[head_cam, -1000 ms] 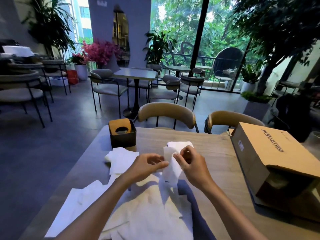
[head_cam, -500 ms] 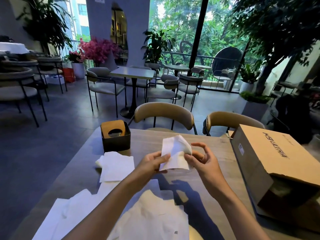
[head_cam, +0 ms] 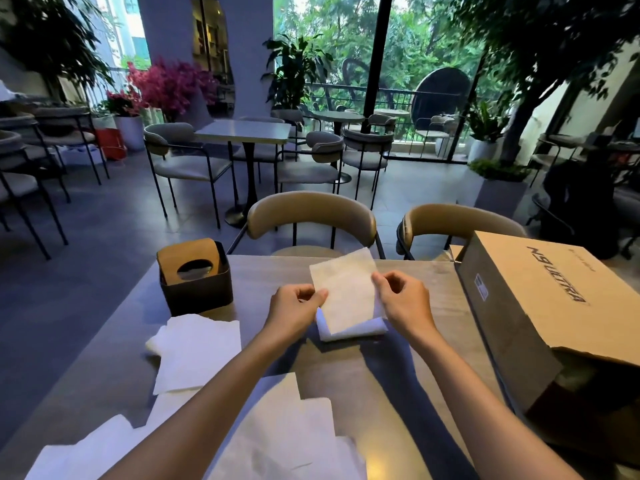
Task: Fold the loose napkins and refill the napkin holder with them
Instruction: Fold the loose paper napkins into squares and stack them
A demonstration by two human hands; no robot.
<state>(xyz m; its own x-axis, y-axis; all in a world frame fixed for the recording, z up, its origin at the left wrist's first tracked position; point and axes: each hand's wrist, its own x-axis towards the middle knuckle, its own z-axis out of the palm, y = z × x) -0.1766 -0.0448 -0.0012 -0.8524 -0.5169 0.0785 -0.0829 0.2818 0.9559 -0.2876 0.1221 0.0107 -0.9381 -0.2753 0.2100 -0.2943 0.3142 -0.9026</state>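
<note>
Both hands up over the table: left hand and right hand pinch opposite edges of one napkin, lifted just right of the napkin holder; loose napkins lie nearer.

Napkin holder far left on table, cardboard box right, loose napkins near edge
</note>
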